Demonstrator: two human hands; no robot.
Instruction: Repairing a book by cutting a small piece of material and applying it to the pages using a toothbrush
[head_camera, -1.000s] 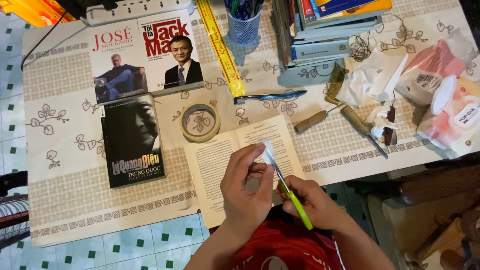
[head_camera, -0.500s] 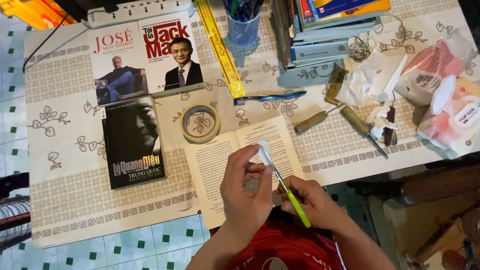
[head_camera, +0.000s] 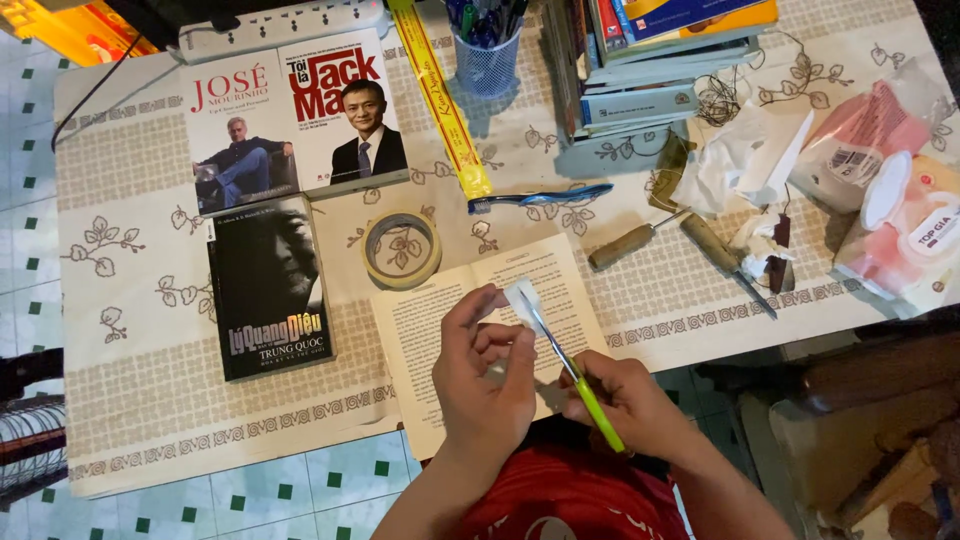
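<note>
Two hands over the open book

Left hand (head_camera: 485, 375) pinches a small white slip (head_camera: 520, 298); right hand (head_camera: 625, 400) grips a green-handled brush (head_camera: 575, 375), tip touching the slip. Open book (head_camera: 440, 320) lies beneath at the desk (head_camera: 150, 400) front edge, no slip yet placed. Tape roll (head_camera: 402, 250) close by; free room left.

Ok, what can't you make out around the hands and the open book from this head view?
- Tool tip: the green-handled tool in the right hand ends under a small pale piece held by the left hand; whether blade or brush is unclear.
- Open book: its lower middle is hidden by both hands.
- Pale piece: too small to identify its material.
</note>
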